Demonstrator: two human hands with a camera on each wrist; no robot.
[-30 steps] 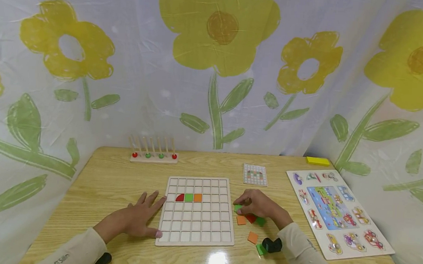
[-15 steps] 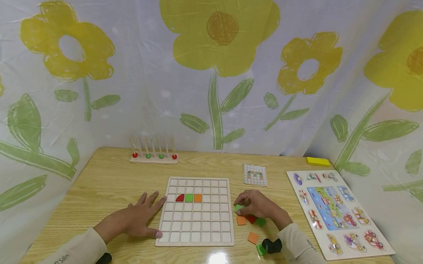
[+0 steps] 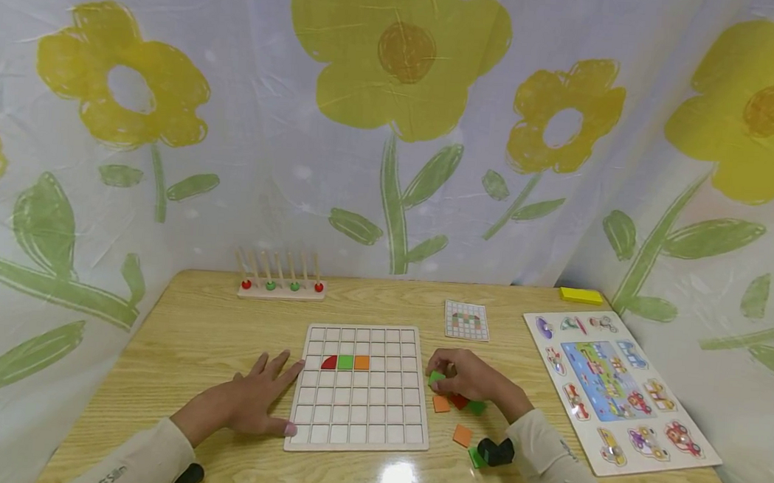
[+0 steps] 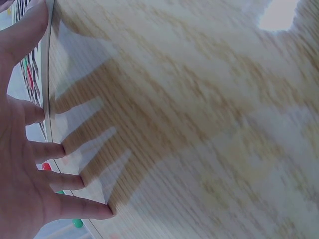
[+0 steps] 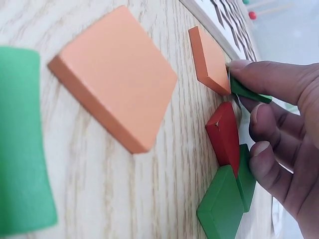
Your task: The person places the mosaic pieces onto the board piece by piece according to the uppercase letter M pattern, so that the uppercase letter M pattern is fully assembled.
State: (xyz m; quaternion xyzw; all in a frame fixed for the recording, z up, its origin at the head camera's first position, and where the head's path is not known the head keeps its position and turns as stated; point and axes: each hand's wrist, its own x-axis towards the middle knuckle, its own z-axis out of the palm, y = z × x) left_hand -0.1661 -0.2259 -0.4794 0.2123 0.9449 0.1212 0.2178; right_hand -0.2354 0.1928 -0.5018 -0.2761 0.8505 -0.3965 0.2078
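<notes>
A square grid board (image 3: 361, 388) lies mid-table; in its second row sit a red quarter-round tile (image 3: 329, 362), a green tile (image 3: 345, 362) and an orange tile (image 3: 362, 362). The left hand (image 3: 247, 403) rests spread on the table, thumb and fingertips at the board's left edge. Right of the board, the right hand (image 3: 468, 376) pinches a green tile (image 5: 246, 92) between thumb and finger, low over the table. Near it lie an orange tile (image 5: 212, 62), a red tile (image 5: 224, 132) and green tiles (image 5: 222, 204).
A small pattern card (image 3: 467, 320) lies behind the right hand. At the right is a picture puzzle board (image 3: 620, 392), with a yellow block (image 3: 581, 295) behind it. A peg rack (image 3: 281, 290) stands at the back left. Another orange tile (image 3: 462, 434) lies nearer the front.
The right hand has shifted very slightly at the green tile, which tilts a little differently. The left hand and the board have stayed where they were.
</notes>
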